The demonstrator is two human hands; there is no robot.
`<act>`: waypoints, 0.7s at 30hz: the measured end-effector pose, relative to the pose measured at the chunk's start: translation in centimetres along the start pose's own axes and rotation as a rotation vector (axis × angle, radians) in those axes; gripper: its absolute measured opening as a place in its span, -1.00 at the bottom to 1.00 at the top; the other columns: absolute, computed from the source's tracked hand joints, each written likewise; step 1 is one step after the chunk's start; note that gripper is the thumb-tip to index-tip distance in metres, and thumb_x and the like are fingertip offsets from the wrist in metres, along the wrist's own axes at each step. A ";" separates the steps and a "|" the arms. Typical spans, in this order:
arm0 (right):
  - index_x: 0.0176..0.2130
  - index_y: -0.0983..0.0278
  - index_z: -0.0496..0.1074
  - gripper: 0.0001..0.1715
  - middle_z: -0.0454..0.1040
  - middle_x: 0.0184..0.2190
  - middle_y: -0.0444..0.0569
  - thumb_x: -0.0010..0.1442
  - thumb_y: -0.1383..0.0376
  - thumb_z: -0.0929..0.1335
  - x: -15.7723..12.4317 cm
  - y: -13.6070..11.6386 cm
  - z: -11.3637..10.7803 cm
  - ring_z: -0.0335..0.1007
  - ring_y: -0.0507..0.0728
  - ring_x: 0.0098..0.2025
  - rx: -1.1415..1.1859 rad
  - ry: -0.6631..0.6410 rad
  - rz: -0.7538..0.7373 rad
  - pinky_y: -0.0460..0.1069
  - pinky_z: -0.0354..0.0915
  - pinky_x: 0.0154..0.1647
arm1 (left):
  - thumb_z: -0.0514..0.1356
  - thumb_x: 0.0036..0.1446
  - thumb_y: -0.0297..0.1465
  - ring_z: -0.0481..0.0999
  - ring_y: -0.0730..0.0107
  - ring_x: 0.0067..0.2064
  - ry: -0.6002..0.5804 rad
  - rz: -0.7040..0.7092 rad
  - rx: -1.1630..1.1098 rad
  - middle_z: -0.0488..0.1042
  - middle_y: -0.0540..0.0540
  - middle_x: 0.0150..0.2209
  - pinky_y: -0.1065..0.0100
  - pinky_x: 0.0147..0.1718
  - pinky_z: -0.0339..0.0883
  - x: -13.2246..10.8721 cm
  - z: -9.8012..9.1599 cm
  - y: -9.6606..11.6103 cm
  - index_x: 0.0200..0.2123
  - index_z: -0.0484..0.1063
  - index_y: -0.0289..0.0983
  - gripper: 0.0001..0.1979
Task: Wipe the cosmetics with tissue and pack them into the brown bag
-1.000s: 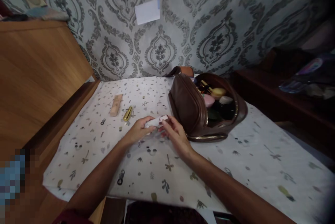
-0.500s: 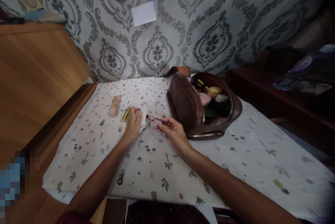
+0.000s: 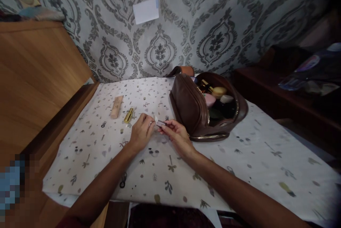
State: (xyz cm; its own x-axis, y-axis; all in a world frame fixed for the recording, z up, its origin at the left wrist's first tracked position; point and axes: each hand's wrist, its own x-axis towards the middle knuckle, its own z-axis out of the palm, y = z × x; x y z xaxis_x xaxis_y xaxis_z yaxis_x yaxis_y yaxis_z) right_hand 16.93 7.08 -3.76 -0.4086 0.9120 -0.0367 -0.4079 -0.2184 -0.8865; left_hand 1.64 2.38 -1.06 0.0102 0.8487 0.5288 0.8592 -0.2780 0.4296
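Observation:
My right hand (image 3: 179, 136) pinches a slim lip gloss tube (image 3: 161, 124) between thumb and fingers, its far end pointing left. My left hand (image 3: 142, 132) is closed on a white tissue (image 3: 156, 119), mostly hidden by the fingers, wrapped about the tube's left end. The two hands almost meet over the table. To the left of them lie a small gold bottle (image 3: 128, 115) and a beige squeeze tube (image 3: 116, 107), neither touched.
A brown leather bag (image 3: 186, 103) stands unzipped just right of my hands, holding several cosmetics, among them a pink rounded item (image 3: 209, 99). A patterned white cloth (image 3: 106, 164) covers the table. Wooden furniture (image 3: 39, 75) borders the left side; patterned wallpaper rises behind.
My left hand has moved right, from beside the gold bottle to the end of the lip gloss tube, bringing the tissue around it. The tube's red end is now covered.

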 end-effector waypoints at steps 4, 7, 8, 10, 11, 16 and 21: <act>-0.32 0.24 0.40 -0.49 0.55 -0.40 -0.11 -0.15 0.05 0.59 0.0 0.0 0.0 0.51 0.10 -0.35 -0.004 0.004 -0.003 0.02 0.40 -0.22 | 0.03 0.32 -0.39 0.39 0.32 -0.23 0.033 -0.038 -0.001 0.35 -0.07 -0.27 0.33 -0.22 0.27 0.5 -0.3 -0.5 -0.29 0.33 -0.22 -0.87; -0.31 0.24 0.41 -0.51 0.53 -0.40 -0.11 -0.12 0.05 0.58 -0.1 0.0 0.1 0.50 0.11 -0.33 -0.021 -0.004 -0.016 0.02 0.39 -0.23 | 0.04 0.28 -0.44 0.41 0.30 -0.17 0.059 -0.032 -0.022 0.38 -0.09 -0.23 0.32 -0.17 0.27 0.7 -0.4 -0.7 -0.31 0.29 -0.22 -0.90; -0.28 0.23 0.42 -0.52 0.51 -0.41 -0.13 -0.11 0.06 0.57 -0.1 -0.1 0.1 0.49 0.11 -0.33 -0.023 -0.007 -0.030 0.02 0.38 -0.24 | 0.04 0.28 -0.45 0.42 0.29 -0.15 0.057 -0.029 -0.034 0.40 -0.10 -0.21 0.31 -0.15 0.27 0.7 -0.4 -0.7 -0.32 0.28 -0.22 -0.90; -0.18 0.20 0.47 -0.52 0.47 -0.41 -0.17 -0.07 0.08 0.56 -0.1 -0.2 0.1 0.47 0.09 -0.34 -0.025 -0.010 -0.063 0.00 0.37 -0.25 | 0.03 0.28 -0.45 0.44 0.28 -0.13 0.036 -0.023 -0.056 0.43 -0.10 -0.20 0.30 -0.14 0.27 0.7 -0.4 -0.8 -0.33 0.26 -0.21 -0.89; -0.15 0.19 0.49 -0.52 0.47 -0.41 -0.17 -0.05 0.09 0.55 -0.1 -0.3 0.1 0.47 0.08 -0.34 -0.031 -0.014 -0.072 0.00 0.36 -0.25 | 0.03 0.28 -0.45 0.44 0.28 -0.15 0.022 -0.019 -0.065 0.43 -0.10 -0.22 0.30 -0.15 0.27 0.7 -0.4 -0.9 -0.35 0.26 -0.21 -0.88; -0.24 0.23 0.57 -0.55 0.56 -0.34 -0.09 -0.12 0.07 0.58 -0.1 -0.3 0.2 0.47 0.08 -0.34 -0.057 -0.014 -0.030 0.02 0.39 -0.21 | 0.02 0.30 -0.44 0.41 0.30 -0.23 0.031 -0.010 -0.057 0.39 -0.07 -0.30 0.32 -0.21 0.25 0.6 -0.3 -1.6 -0.35 0.24 -0.21 -0.86; -0.28 0.24 0.57 -0.54 0.59 -0.39 -0.08 -0.12 0.02 0.57 0.0 0.0 0.2 0.50 0.10 -0.37 -0.079 0.000 -0.043 0.04 0.43 -0.23 | 0.06 0.28 -0.45 0.42 0.32 -0.21 0.085 -0.048 -0.061 0.41 -0.04 -0.28 0.33 -0.20 0.29 0.6 -0.3 -2.2 -0.25 0.27 -0.21 -0.96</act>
State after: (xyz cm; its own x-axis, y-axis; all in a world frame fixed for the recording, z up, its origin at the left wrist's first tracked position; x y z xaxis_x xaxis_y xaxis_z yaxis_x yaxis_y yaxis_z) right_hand 16.79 7.02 -3.64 -0.3924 0.9198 0.0024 -0.3595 -0.1509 -0.9209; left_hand -0.33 3.35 -1.49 -0.0763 0.8212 0.5655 0.8247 -0.2667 0.4986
